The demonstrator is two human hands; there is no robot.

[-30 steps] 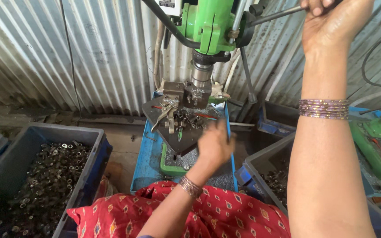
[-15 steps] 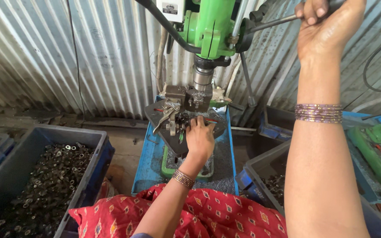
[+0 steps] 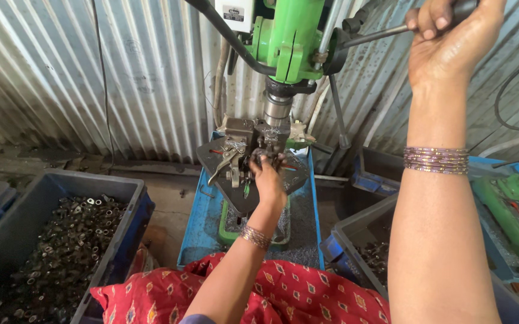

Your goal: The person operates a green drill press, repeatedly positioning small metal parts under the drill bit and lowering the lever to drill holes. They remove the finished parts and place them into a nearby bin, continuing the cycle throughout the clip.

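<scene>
Green drill press (image 3: 292, 36) with grey spindle, chips littering its dark table.

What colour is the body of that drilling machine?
Bright green drill press head, clearest in the head view.

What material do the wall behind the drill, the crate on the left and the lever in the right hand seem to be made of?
Wall: probably galvanised sheet metal, judging by the grey, dull corrugated ridges.
Crate: likely moulded plastic, dark blue-grey and matt, with a thick rim.
Lever: apparently steel, a thin dark rod with a slight shine, gripped by the right hand.
</scene>
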